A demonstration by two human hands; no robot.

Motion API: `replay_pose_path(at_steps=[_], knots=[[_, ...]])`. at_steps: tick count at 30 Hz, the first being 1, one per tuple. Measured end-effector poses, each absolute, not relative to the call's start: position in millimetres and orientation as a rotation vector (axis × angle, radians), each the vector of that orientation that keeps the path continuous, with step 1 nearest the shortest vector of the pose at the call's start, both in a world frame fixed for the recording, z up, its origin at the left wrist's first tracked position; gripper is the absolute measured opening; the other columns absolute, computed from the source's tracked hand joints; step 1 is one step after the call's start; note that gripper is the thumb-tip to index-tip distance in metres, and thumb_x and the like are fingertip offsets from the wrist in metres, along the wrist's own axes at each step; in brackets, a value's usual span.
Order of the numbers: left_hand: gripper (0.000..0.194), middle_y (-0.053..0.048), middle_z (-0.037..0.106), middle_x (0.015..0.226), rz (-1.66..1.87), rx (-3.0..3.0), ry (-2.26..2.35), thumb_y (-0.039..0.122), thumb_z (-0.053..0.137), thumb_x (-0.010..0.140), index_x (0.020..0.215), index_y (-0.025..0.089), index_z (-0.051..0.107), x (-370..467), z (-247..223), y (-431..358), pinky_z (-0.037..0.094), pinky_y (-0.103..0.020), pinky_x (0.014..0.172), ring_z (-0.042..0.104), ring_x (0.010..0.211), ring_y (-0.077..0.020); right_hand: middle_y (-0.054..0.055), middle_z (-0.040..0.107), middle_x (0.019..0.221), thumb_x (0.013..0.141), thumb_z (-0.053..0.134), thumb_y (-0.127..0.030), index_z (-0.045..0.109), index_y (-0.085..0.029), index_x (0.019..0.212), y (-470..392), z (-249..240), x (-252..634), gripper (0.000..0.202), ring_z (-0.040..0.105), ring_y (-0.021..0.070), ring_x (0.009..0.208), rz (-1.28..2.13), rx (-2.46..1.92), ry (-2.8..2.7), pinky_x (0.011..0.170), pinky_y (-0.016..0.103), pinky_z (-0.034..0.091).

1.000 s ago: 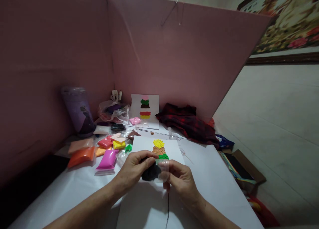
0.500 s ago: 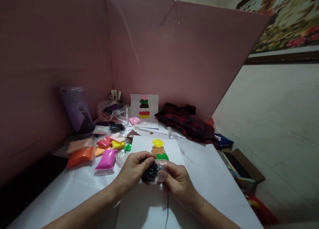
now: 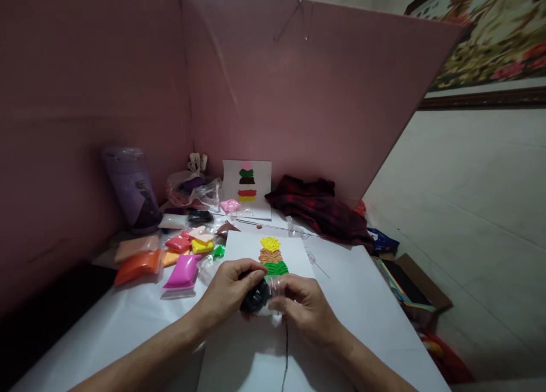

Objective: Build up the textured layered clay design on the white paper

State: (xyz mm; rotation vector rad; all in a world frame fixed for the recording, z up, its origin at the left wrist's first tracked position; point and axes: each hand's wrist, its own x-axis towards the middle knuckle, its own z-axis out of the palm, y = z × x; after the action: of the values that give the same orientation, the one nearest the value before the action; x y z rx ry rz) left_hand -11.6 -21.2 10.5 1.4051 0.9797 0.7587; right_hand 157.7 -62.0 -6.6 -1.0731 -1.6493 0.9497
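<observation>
Head view showed the left hand (image 3: 230, 287) and right hand (image 3: 309, 306) pinching opposite ends of a clear packet (image 3: 261, 296) of black material over white paper (image 3: 241, 247) on the worktop (image 3: 367, 312).

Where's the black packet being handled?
Head view, lower centre: the black packet is held between the left hand and right hand, just below the green strip in the picture.

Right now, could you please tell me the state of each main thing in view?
Clear packet with black filling: held; sealed or open, cannot tell
Left hand: closed on the packet's black-filled end
Right hand: pinching its clear end
Sheet with coloured bands: flat, partly hidden
Magenta packet: filled, lying
Orange packet: filled, lying
Plaid cloth: crumpled
Purple tumbler: standing
</observation>
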Motion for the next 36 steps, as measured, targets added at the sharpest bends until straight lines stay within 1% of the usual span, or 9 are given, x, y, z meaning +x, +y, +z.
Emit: replay_pose_path(at_steps=[5,8,12,18,22,26,30,34,36], knots=[[0.030,0.003,0.054,0.055,0.755,1.382,0.993,0.039,0.057,0.075,0.082,0.011,0.063,-9.8,9.7,-20.7,0.044,-0.020,0.031,0.053,0.036,-0.0104,0.001,0.063,0.067,0.074,0.062,-0.015,0.068,-0.016,0.073,-63.9,-5.0,155.9,0.007,0.053,0.0129,0.062,0.846,-1.135,-1.760,0.059,0.023,0.042],[0.030,0.002,0.056,0.059,0.756,1.383,1.002,0.039,0.057,0.074,0.081,0.011,0.063,-9.1,7.2,-20.1,0.046,-0.022,0.032,0.054,0.038,-0.0111,0.001,0.062,0.066,0.076,0.059,-0.015,0.066,-0.015,0.073,-64.6,-7.4,154.7,0.008,0.053,0.0134,0.063,0.803,-1.159,-1.789,0.060,0.024,0.041],[0.029,0.002,0.055,0.057,0.746,1.406,1.003,0.039,0.056,0.075,0.080,0.011,0.063,-9.5,4.8,-19.4,0.046,-0.022,0.032,0.056,0.039,-0.0124,0.001,0.059,0.067,0.083,0.052,-0.016,0.065,-0.015,0.078,-64.5,-9.7,156.0,0.013,0.051,0.0131,0.062,0.705,-1.155,-1.862,0.060,0.024,0.039],[0.029,0.002,0.056,0.055,0.737,1.372,1.008,0.039,0.058,0.074,0.079,0.012,0.062,-8.9,5.6,-20.4,0.045,-0.022,0.032,0.055,0.036,-0.0119,0.004,0.062,0.072,0.079,0.059,-0.015,0.065,-0.013,0.086,-64.5,-12.0,157.1,0.010,0.053,0.0152,0.066,0.629,-1.100,-1.924,0.063,0.026,0.040],[0.029,0.002,0.056,0.050,0.691,1.324,0.995,0.041,0.058,0.073,0.077,0.012,0.060,-6.8,4.2,-20.9,0.046,-0.022,0.032,0.056,0.036,-0.0132,0.002,0.057,0.066,0.080,0.056,-0.014,0.061,-0.014,0.078,-65.7,-13.1,155.0,0.005,0.050,0.0143,0.062,0.520,-1.105,-1.955,0.059,0.025,0.038],[0.032,0.001,0.057,0.046,0.641,1.309,0.958,0.045,0.057,0.074,0.076,0.013,0.056,-6.9,0.9,-20.4,0.043,-0.020,0.030,0.056,0.034,-0.0138,0.001,0.054,0.065,0.082,0.050,-0.011,0.055,-0.016,0.073,-65.4,-12.7,154.5,0.011,0.048,0.0124,0.059,0.494,-1.100,-1.963,0.057,0.024,0.037],[0.035,0.001,0.058,0.047,0.611,1.299,0.935,0.048,0.057,0.074,0.076,0.013,0.055,-7.8,0.2,-20.4,0.041,-0.019,0.029,0.055,0.033,-0.0135,0.000,0.051,0.062,0.083,0.049,-0.015,0.052,-0.016,0.071,-64.3,-14.0,155.6,0.013,0.046,0.0114,0.056,0.444,-1.100,-1.974,0.054,0.023,0.036],[0.038,0.000,0.058,0.047,0.645,1.271,0.905,0.051,0.058,0.073,0.077,0.013,0.056,-7.6,3.0,-22.2,0.042,-0.020,0.030,0.054,0.033,-0.0131,-0.002,0.048,0.058,0.083,0.050,-0.016,0.055,-0.015,0.070,-64.9,-15.5,155.7,0.014,0.044,0.0105,0.052,0.408,-1.092,-1.895,0.052,0.023,0.036],[0.039,0.001,0.057,0.046,0.683,1.261,0.895,0.051,0.058,0.074,0.078,0.012,0.057,-7.7,5.0,-23.2,0.043,-0.020,0.030,0.054,0.032,-0.0126,0.000,0.052,0.061,0.083,0.051,-0.015,0.061,-0.013,0.077,-65.5,-15.6,155.3,0.011,0.046,0.0109,0.053,0.416,-1.061,-1.838,0.052,0.024,0.038]])
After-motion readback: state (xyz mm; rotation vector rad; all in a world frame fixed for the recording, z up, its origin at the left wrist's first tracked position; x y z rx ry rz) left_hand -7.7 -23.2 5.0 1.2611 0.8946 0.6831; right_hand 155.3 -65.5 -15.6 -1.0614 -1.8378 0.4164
